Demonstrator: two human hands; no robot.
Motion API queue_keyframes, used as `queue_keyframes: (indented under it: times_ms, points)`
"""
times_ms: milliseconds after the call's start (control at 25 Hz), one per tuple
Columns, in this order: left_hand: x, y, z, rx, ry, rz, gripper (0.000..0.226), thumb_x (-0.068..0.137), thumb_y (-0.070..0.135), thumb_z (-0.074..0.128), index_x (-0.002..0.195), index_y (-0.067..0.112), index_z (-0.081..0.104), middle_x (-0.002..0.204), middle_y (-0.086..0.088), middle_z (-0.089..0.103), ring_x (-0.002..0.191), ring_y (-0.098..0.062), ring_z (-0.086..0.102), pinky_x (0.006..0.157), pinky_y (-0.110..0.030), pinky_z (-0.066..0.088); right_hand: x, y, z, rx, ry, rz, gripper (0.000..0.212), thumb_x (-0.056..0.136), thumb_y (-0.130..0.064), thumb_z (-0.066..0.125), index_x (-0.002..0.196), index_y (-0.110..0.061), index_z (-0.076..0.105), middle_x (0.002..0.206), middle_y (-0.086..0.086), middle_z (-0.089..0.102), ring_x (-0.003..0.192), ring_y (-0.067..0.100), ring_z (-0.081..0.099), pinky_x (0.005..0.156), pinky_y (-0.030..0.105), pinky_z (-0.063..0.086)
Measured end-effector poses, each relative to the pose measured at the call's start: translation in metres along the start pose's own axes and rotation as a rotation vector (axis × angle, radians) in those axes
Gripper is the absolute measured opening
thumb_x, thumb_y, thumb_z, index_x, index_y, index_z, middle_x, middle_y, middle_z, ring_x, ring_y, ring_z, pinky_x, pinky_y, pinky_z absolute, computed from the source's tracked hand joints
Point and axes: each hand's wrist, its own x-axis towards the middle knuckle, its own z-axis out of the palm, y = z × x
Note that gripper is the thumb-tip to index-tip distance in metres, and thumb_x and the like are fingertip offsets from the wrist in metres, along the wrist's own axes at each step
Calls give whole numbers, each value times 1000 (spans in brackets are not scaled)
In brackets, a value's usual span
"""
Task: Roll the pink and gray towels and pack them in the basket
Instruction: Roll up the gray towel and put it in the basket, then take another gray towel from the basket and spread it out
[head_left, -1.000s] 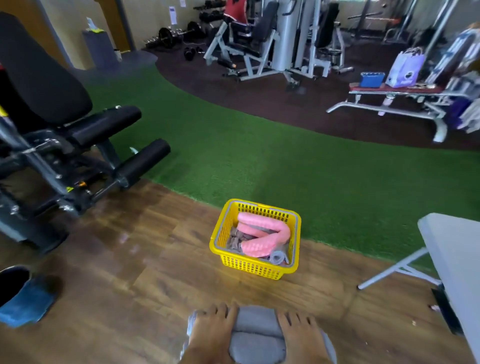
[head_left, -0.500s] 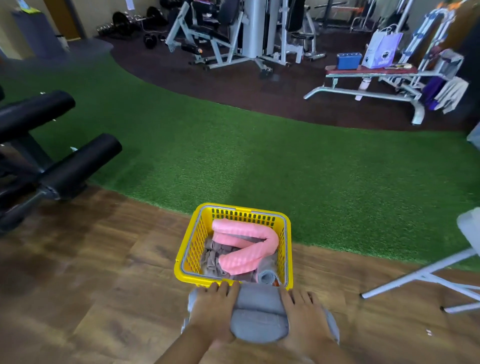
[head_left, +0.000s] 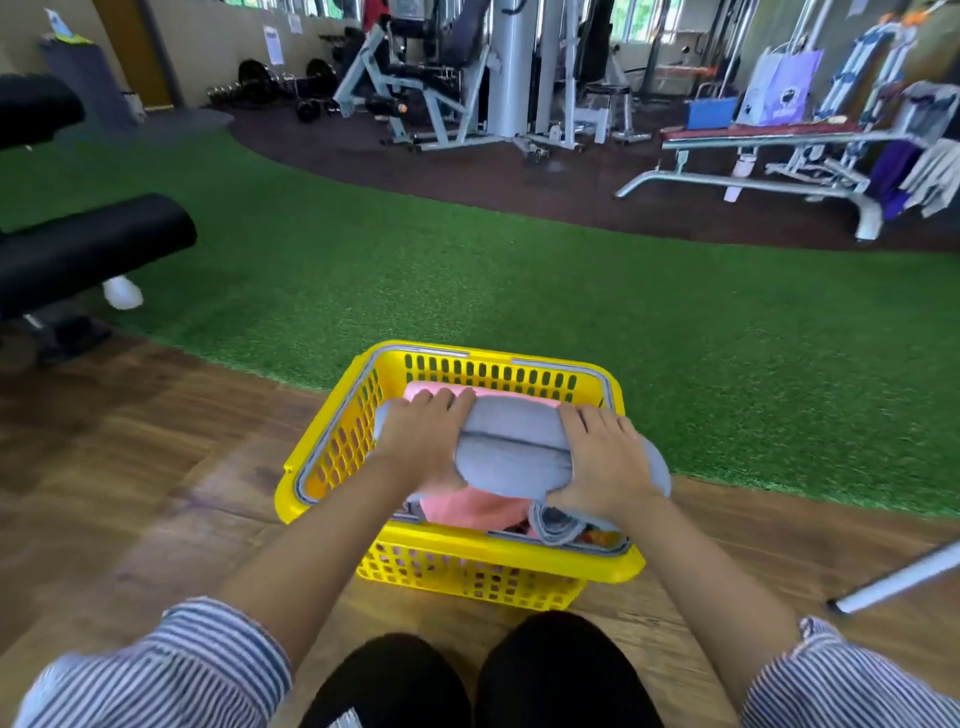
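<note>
I see the rolled gray towel lying left to right over the yellow basket, thick, soft, with a seam along its length. My left hand and right hand each grip an end. Pink towels lie beneath.

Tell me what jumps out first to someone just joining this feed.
The yellow basket on the wooden floor, front and centre. Both hands, left and right, grip a rolled gray towel over it, with pink towels already inside. Green turf and gym machines lie beyond.
</note>
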Motion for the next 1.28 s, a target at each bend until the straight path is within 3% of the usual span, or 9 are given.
queue_keyframes:
  times_ms: [200,360,520,720,880,960,1040,1160,1280]
  points:
    - [47,-28,24,-86,-10,22,102,55,61,65,142,23,28,130,-3,43,114,-29,49,90,-42,40,52,9,11,24,-21,24,95,38,-53,68,121,-10,50,105,6,59,95,30,56,84,41,45]
    - [129,-60,43,-73,-9,-3,97,57,54,70,141,24,31,132,-2,40,118,-27,47,95,-39,37,137,29,36,87,-44,77,92,35,-45,71,117,-9,53,104,5,61,95,28,58,83,39,47]
    - [191,-83,94,-107,-132,-32,99,61,50,72,144,23,25,139,3,38,129,-21,38,107,-39,28,198,39,86,143,-144,94,87,43,-40,70,123,-9,50,112,8,55,104,30,51,94,40,40]
    - [205,-93,159,-139,-266,-31,108,54,66,62,144,18,27,143,4,39,133,-19,35,113,-42,17,226,37,142,74,-236,25,88,43,-53,67,118,-10,54,106,4,56,98,27,54,91,38,41]
    - [186,-98,194,-241,-89,16,108,52,68,55,141,10,41,141,-6,47,133,-24,41,113,-54,20,234,37,164,14,-266,-19,87,40,-61,61,110,-10,54,98,3,56,89,26,53,82,40,42]
    - [164,-99,203,-262,38,-56,104,53,68,53,137,9,46,138,-8,50,129,-23,44,108,-53,24,234,39,167,10,-238,-14,86,39,-62,62,109,-12,54,97,2,56,87,26,54,79,40,40]
    - [129,-95,217,-306,58,-217,99,56,67,65,132,7,45,132,-10,51,120,-26,47,96,-50,37,233,41,169,11,-227,-7,88,39,-61,62,112,-12,53,100,2,57,90,27,54,80,40,39]
    - [80,-90,239,-481,-159,-550,90,63,50,83,124,-2,42,129,-24,45,103,-40,58,67,-42,52,228,45,171,18,-232,1,89,45,-63,58,120,-15,48,108,3,55,98,26,52,85,40,35]
    - [70,-94,248,-442,-350,-690,50,89,41,61,114,-1,50,120,-23,50,102,-41,57,71,-41,47,223,47,167,34,-212,48,85,51,-61,54,124,-19,45,113,1,53,104,25,48,86,39,33]
